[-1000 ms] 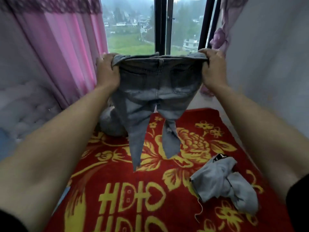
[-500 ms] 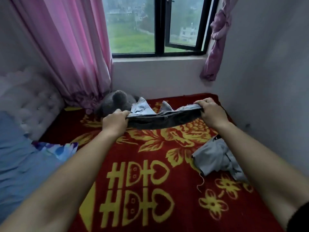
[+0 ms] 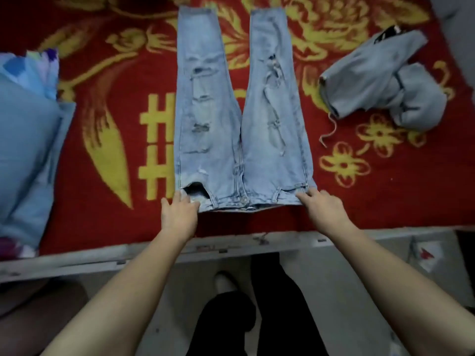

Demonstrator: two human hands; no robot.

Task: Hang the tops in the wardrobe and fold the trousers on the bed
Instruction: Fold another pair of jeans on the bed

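Light blue ripped jeans (image 3: 239, 140) lie flat on the red and yellow bedspread (image 3: 102, 155), waistband toward me and both legs spread away. My left hand (image 3: 180, 211) rests with fairly straight fingers on the waistband's left corner. The fingers of my right hand (image 3: 321, 204) lie straight on the right corner. A crumpled grey garment (image 3: 380, 80) with a dangling drawstring sits on the bed to the right of the jeans.
A blue pillow or quilt (image 3: 25, 140) covers the bed's left side. The white bed frame edge (image 3: 231, 242) runs across below my hands. My legs in black trousers (image 3: 257, 317) stand on the pale floor beside the bed.
The jeans were held up by the waistband, then swung down. Now they lie spread flat on the bed, and my view has tipped down over them.
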